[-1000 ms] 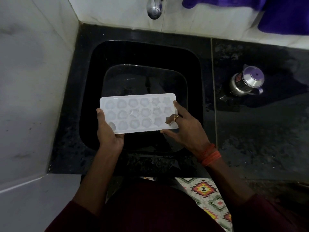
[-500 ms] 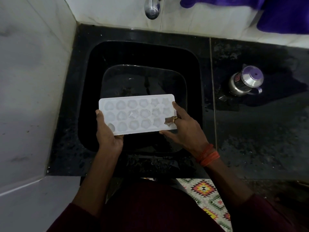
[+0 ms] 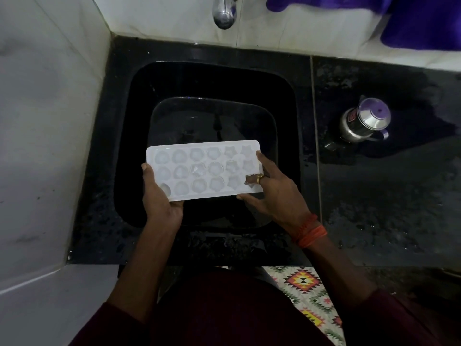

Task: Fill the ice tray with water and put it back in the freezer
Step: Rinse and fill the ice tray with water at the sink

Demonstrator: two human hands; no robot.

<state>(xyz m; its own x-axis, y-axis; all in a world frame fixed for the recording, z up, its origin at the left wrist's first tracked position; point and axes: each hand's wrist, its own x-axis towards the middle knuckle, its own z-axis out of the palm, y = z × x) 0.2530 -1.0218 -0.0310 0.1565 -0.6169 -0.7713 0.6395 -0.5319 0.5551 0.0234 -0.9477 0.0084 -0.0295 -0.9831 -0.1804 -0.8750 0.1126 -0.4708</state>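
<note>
A white ice tray with round and star-shaped cells is held level over the black sink. My left hand grips its left end, thumb on top. At the tray's right end, my right hand holds on with fingers spread, a ring on one finger. The chrome tap spout juts from the back wall, well beyond the tray; no water is seen running. Whether the cells hold water is unclear.
A clear square basin sits inside the sink below the tray. A steel lidded jug stands on the wet black counter to the right. White tiled walls rise left and behind. Purple cloth hangs at top right.
The tray and both hands have shifted very slightly toward me and left; the grips are the same.
</note>
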